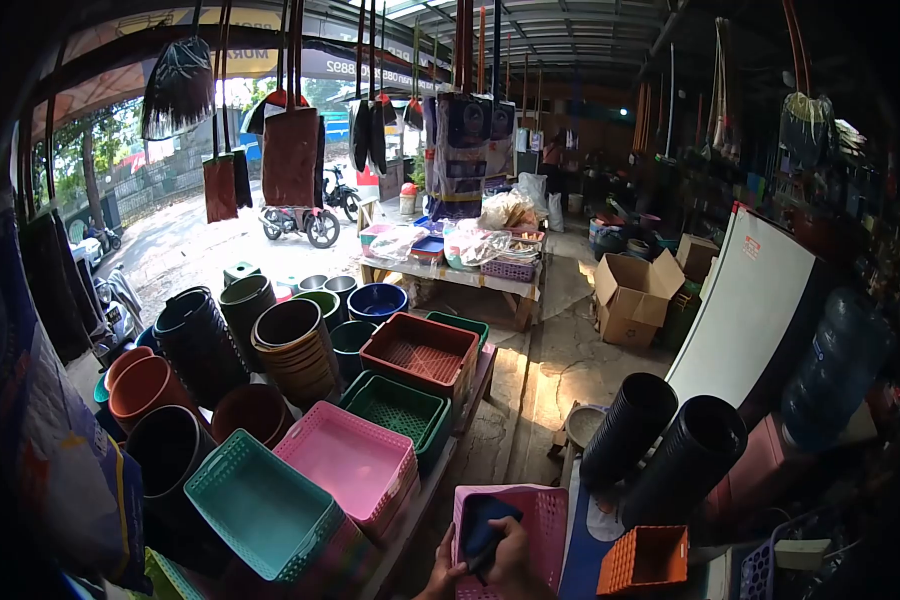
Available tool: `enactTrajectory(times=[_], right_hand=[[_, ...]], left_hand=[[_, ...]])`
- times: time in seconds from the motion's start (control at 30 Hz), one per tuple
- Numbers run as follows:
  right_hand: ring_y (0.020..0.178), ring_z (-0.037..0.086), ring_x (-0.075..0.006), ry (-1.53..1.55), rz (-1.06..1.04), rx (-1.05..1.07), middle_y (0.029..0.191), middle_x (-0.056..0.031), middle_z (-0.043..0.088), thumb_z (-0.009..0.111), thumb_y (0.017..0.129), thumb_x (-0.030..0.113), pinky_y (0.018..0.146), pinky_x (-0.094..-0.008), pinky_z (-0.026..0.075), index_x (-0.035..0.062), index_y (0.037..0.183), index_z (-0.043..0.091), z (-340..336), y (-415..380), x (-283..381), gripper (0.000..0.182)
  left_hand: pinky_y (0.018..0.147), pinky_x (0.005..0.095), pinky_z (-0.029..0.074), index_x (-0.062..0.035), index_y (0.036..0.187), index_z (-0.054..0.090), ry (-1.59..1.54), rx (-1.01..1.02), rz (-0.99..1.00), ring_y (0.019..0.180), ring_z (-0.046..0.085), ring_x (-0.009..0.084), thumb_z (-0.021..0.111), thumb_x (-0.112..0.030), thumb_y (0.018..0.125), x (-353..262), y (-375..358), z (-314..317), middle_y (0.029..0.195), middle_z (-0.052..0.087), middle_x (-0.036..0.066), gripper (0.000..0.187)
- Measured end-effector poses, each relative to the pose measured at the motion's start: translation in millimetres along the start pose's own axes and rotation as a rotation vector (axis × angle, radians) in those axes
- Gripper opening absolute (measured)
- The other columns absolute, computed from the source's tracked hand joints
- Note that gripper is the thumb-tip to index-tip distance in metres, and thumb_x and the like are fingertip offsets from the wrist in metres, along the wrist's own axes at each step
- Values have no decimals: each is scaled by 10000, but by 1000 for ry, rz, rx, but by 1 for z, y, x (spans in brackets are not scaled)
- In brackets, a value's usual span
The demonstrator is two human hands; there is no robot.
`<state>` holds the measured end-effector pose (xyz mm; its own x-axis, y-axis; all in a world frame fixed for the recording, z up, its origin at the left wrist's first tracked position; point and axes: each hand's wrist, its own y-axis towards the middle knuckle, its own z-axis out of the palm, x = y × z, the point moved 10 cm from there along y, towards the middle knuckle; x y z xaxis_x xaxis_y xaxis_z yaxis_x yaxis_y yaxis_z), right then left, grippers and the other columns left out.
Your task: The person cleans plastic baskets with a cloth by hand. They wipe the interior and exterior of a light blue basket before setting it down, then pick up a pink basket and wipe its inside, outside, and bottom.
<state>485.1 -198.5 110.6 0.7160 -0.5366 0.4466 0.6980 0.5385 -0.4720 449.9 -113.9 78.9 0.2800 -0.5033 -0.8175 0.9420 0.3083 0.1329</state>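
Observation:
A pink plastic basket [543, 515] is in front of me at the bottom of the head view. My left hand [444, 572] is closed at its left rim. Inside the basket lies a dark blue cloth [482, 520], bunched up. My right hand [511, 560] reaches over the basket with its fingers curled round the cloth. Part of the cloth hangs below the fingers. Both wrists run out of the bottom edge of the view.
Stacked baskets, teal [260, 500], pink [345, 460] and red [420, 350], stand at left beside several pails [288, 325]. To my right are black pot stacks [630, 425], an orange basket [645, 560] and a white board [740, 290]. Ahead sits a cardboard box [630, 310].

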Motion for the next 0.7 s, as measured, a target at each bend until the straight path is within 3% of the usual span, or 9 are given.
enactTrajectory(times=[0.1,0.23,0.3,0.4,0.43,0.47,0.53,0.57,0.7], right_hand=[[995,649,-331,107,-69,90,1110,-178,646,510,806,213,950,-453,501,-67,1184,543,13,-26,20,471],[1093,608,-320,81,-250,84,1208,-178,608,508,780,168,1000,-426,464,-73,1240,517,17,-58,50,519],[1125,594,-299,-303,-525,134,1256,-174,587,509,788,174,1006,-394,445,-76,1284,492,17,-63,74,556],[1446,153,-444,-1573,-1328,349,1516,-317,221,536,793,222,1172,-447,146,-58,1453,298,100,-98,103,756],[1447,202,-395,-1851,-1386,261,1530,-251,261,589,769,257,1177,-454,157,5,1465,329,114,-98,99,784],[1447,202,-395,-1858,-1376,257,1530,-251,261,589,769,257,1177,-454,157,5,1465,329,117,-91,105,784],[1452,232,-293,-2334,-1226,662,1546,-141,292,595,772,284,1192,-468,94,78,1468,357,108,-54,62,764],[1450,242,-232,-2465,-1280,651,1535,-58,337,626,760,326,1198,-448,83,143,1463,377,91,-36,53,768],[1414,317,-197,-2527,-1193,670,1528,-63,343,644,751,245,1172,-394,210,148,1482,341,78,1,51,798]], left_hand=[[1117,415,297,-76,1533,147,45,22,-5,1357,361,276,727,-448,743,12,-3,-14,1484,332,162,1049],[1095,433,349,-35,1524,134,-74,-75,-153,1333,396,293,724,-395,775,6,-17,-22,1456,366,187,1019],[1091,430,358,-37,1524,125,-80,-88,-206,1327,405,292,719,-403,780,-6,-11,-18,1447,374,188,1020],[1085,421,367,-42,1525,117,-140,-19,-255,1319,419,280,704,-418,790,-28,-12,0,1434,388,182,1013],[1087,416,366,-38,1523,124,-122,-9,-296,1320,420,272,695,-418,796,-37,-13,10,1435,389,179,999],[1088,412,364,-33,1520,131,-105,8,-330,1320,421,264,686,-418,803,-40,-14,16,1436,389,176,984],[1084,401,368,-31,1516,153,-103,35,-321,1318,425,251,680,-413,806,-37,-11,20,1438,388,165,963],[1083,399,368,-32,1515,161,-106,45,-317,1314,428,252,680,-409,806,-40,-9,25,1436,390,163,956],[1090,396,352,-24,1514,171,-130,-9,-321,1304,431,258,687,-380,802,-35,-12,22,1441,385,163,949]])
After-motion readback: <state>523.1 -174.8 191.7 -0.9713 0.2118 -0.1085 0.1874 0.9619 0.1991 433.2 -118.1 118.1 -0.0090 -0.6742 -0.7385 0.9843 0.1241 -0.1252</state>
